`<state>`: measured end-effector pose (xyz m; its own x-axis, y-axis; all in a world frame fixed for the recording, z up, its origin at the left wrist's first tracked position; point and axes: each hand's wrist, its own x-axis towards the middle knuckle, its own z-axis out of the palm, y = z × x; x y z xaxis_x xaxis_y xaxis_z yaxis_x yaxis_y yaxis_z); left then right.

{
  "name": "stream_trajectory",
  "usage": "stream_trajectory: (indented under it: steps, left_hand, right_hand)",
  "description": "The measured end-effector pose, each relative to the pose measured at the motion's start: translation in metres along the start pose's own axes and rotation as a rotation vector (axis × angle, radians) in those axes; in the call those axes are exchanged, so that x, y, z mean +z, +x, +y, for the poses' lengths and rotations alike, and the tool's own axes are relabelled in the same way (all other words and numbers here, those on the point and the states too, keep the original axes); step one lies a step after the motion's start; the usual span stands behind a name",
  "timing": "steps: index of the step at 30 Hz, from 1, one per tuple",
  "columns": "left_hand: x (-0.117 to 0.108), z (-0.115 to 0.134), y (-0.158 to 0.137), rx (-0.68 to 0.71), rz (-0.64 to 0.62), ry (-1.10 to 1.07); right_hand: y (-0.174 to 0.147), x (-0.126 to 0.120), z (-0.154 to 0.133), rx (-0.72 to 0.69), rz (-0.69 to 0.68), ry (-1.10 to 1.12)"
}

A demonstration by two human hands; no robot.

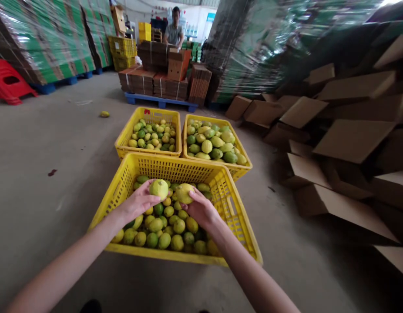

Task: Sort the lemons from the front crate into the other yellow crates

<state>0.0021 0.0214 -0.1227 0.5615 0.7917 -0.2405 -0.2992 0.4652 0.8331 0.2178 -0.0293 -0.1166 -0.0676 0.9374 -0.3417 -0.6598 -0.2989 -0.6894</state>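
Observation:
My left hand is closed around a pale yellow-green lemon, raised over the near yellow crate. Just beside it, my right hand grips a second, yellower lemon. The two fruits are close together but apart. Below both hands, many green and yellow lemons lie loose in the crate. Two more yellow crates touch its far side: the left one holds smaller fruit, the right one larger, paler fruit.
Empty cardboard boxes are heaped along the right. A lone fruit lies on the floor at left, near a red stool. Behind the crates, flattened cartons stand on a blue pallet, with a person beyond. Wrapped green stacks flank the space.

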Motion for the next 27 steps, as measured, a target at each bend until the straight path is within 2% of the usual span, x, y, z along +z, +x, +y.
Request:
stream_trajectory:
  steps: [5,11,14,18,23,27]
  left_hand:
    - [0.001,0.001,0.0,0.072,0.091,0.118]
    - [0.008,0.011,-0.004,0.048,0.097,0.247]
    - [0.008,0.013,-0.006,0.06,0.089,0.243]
    - [0.006,0.012,-0.008,0.083,0.026,0.255]
    - [0.007,0.013,-0.011,0.261,-0.074,0.237]
    - [0.01,0.017,-0.013,0.314,-0.089,0.239]
  right_hand:
    - [0.001,0.007,0.016,-0.211,0.003,-0.095]
    - [0.001,0.018,0.014,-0.424,0.048,-0.376]
    - [0.0,0.019,0.012,-0.446,0.071,-0.426]
    - [-0.002,0.018,0.012,-0.409,0.058,-0.421]
    - [-0.006,0.015,0.01,-0.443,0.064,-0.465]
    - [-0.006,0.009,0.008,-0.451,0.088,-0.479]
